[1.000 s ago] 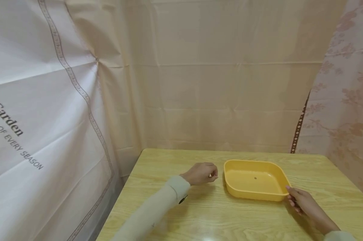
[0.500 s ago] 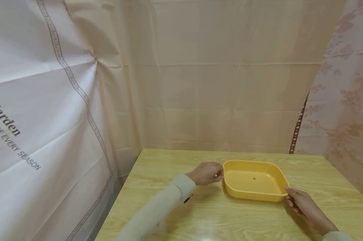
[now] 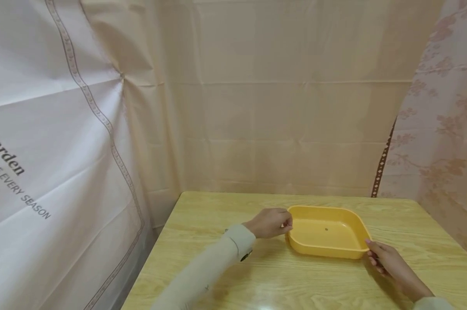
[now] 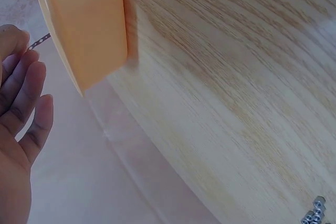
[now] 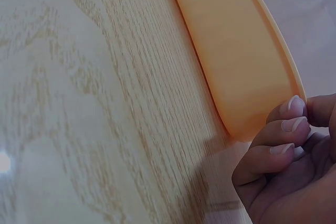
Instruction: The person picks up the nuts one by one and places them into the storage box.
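1. a shallow yellow tray [image 3: 326, 232] is seen on the light wooden table [image 3: 225, 206], toward the table's 2 o'clock part in the head view, upright and flat on its base.
2. the left hand [image 3: 270, 222] is held at the tray's 9 o'clock rim; its fingers [image 4: 29, 85] are seen close together and only loosely bent in the left wrist view, with a small perforated metal strip [image 4: 38, 41] pinched at the fingertips just beside the rim.
3. the right hand [image 3: 386, 259] is placed at the tray's 4 o'clock corner; its fingers [image 5: 286, 124] are curled, with the tips pressed against the outer wall just under the rim and the thumb near the rim's edge.
4. a tiny dark speck [image 3: 326, 229] is seen on the tray's floor.
5. a few small metal nuts [image 4: 314, 216] are seen on the table in the left wrist view, well apart from the tray.
6. pale curtains [image 3: 280, 94] are hung behind the table at 12 o'clock.
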Tool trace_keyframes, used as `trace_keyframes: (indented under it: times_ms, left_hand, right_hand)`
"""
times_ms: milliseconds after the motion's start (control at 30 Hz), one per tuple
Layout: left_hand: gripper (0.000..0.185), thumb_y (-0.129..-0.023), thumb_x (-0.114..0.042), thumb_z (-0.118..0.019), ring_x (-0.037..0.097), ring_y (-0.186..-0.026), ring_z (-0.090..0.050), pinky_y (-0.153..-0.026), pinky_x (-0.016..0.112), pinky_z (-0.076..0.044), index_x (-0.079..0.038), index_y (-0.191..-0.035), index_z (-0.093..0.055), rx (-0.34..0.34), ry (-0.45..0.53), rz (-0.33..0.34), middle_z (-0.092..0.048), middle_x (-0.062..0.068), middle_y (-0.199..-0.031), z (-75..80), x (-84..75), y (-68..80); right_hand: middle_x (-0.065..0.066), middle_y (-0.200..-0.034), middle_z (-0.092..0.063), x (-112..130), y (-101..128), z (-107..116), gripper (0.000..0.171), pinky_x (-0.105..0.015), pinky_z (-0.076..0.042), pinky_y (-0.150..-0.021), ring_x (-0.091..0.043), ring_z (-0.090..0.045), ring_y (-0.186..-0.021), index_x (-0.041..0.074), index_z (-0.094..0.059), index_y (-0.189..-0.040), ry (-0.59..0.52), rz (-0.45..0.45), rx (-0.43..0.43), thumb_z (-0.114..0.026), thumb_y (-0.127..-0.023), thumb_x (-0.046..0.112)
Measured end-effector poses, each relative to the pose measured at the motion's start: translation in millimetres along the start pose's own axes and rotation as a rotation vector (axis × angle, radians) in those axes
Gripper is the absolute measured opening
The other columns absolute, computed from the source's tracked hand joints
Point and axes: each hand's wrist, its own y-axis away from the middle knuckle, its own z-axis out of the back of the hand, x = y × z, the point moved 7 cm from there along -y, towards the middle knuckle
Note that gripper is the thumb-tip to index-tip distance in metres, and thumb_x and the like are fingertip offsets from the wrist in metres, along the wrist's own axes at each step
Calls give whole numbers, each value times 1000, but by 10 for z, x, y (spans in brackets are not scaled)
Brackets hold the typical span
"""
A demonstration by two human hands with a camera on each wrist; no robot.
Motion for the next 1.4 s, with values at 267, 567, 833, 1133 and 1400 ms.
trace_keyframes:
  times_ms: [267,567,833,1133,1400]
  left_hand:
    - [9,-103,-26,-64,-5,-83,-57,-74,7,-44,-19,-103,-71,9,9,2,-66,-11,-98,-8,-82,-62]
    - [11,-104,-27,-63,-6,-85,-58,-74,6,-45,-20,-104,-71,36,23,-7,-67,-12,-99,-33,-156,-122]
    - [11,-104,-29,-64,-8,-86,-57,-73,6,-44,-21,-102,-71,40,15,-18,-66,-14,-100,-103,-209,-173]
    - [11,-104,-30,-63,-6,-88,-58,-74,7,-44,-21,-104,-71,65,0,-35,-67,-12,-103,-158,-287,-225]
    - [11,-104,-29,-64,-8,-83,-55,-71,6,-42,-23,-102,-73,64,-14,-45,-65,-15,-98,-204,-319,-235]
  right_hand:
    - [4,-71,-49,-37,-10,10,49,-23,-41,-51,-7,-43,-55,12,-51,-86,6,-9,-9,-38,-110,52]
    - [4,-71,-48,-9,-22,20,48,-23,-42,-50,-7,-43,-55,10,-50,-88,-3,-16,-29,-40,-109,52]
    - [5,-71,-47,6,-2,5,46,-23,-41,-50,-7,-42,-54,11,-50,-88,0,-11,-50,-40,-110,50]
    - [5,-70,-48,9,9,19,47,-23,-42,-49,-7,-43,-54,10,-51,-89,-2,-9,-57,-40,-110,50]
    - [3,-71,-48,-4,5,13,48,-24,-41,-50,-8,-42,-55,9,-50,-91,-8,-15,-48,-39,-110,52]
